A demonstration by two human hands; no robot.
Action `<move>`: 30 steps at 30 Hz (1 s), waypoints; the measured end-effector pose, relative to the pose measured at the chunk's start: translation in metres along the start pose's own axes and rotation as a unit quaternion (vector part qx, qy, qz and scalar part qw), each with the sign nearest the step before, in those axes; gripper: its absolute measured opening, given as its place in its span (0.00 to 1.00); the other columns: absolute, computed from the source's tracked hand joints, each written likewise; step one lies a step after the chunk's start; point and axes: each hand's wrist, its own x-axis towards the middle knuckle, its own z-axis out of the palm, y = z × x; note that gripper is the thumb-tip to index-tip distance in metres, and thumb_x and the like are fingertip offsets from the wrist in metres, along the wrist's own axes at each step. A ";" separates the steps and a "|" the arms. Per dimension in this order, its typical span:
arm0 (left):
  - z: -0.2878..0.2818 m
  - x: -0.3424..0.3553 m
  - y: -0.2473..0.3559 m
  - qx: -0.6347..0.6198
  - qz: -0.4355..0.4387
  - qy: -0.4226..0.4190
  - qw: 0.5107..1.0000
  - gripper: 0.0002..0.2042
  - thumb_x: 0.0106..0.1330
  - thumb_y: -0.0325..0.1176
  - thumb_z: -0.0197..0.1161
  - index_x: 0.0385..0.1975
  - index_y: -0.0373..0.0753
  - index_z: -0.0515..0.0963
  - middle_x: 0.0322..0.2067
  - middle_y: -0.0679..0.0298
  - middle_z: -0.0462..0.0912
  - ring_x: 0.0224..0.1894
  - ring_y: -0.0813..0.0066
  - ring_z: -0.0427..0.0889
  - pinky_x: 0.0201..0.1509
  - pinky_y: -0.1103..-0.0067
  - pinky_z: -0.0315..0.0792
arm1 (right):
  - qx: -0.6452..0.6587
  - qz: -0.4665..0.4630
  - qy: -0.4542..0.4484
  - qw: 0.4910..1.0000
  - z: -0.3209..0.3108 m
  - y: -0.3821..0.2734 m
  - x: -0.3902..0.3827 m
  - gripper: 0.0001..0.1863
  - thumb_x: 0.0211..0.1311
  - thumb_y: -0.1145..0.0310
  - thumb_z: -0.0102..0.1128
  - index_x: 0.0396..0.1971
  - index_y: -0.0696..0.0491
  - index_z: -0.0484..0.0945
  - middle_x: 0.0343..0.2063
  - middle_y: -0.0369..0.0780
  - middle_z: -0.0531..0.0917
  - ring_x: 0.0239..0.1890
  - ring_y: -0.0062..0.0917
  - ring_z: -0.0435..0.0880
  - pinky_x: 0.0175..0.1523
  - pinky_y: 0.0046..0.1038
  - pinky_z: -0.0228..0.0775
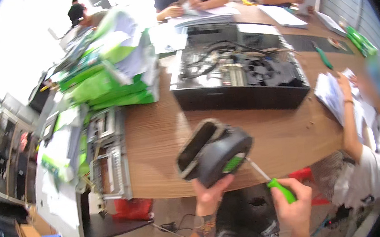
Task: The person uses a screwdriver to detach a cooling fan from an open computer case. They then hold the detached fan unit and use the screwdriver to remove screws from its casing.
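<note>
My left hand [206, 194] is wrapped round a dark grey, rounded device [219, 157], held up over the table's near edge. This device has a long, hollow opening with a pale rim and a green patch on its side; its exact kind I cannot make out. In my right hand [297, 206] is a screwdriver [281, 190] with a bright green handle. Its metal shaft points up and left, and the tip is close to the device's right side; whether they touch I cannot tell. Beyond both hands an opened black computer case [239, 98] lies flat, its fan and cables showing.
A tall pile of green and white packages [108, 87] stands at the left, with metal frames [122, 158] nearer me. Green-handled pliers [322, 55] lie on a dark mat at the right. Other people sit across the table; one in white handles papers [331, 94] close on my right.
</note>
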 end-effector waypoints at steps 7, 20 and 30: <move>-0.016 0.002 0.009 0.079 0.007 -0.069 0.994 0.32 0.49 0.17 0.73 0.56 0.31 0.69 0.52 0.60 0.77 0.53 0.70 0.77 0.60 0.74 0.71 | 0.056 0.058 -0.038 0.996 0.012 0.003 -0.002 0.06 0.60 0.76 0.61 0.35 0.62 0.78 0.22 0.38 0.80 0.20 0.16 0.75 0.23 0.19 0.65; -0.007 0.005 0.004 0.100 0.068 -0.087 0.989 0.32 0.49 0.19 0.75 0.56 0.33 0.69 0.51 0.60 0.78 0.52 0.71 0.78 0.57 0.74 0.72 | 0.015 0.046 -0.052 0.997 0.009 0.000 0.004 0.15 0.49 0.78 0.65 0.40 0.62 0.79 0.26 0.44 0.81 0.27 0.30 0.80 0.36 0.29 0.71; -0.012 0.003 0.006 0.122 0.064 -0.091 0.986 0.32 0.48 0.17 0.74 0.56 0.33 0.70 0.50 0.61 0.78 0.51 0.71 0.78 0.57 0.75 0.73 | -0.163 -0.159 -0.006 0.974 0.020 0.000 0.003 0.14 0.48 0.76 0.67 0.37 0.62 0.79 0.27 0.47 0.81 0.28 0.36 0.82 0.36 0.29 0.72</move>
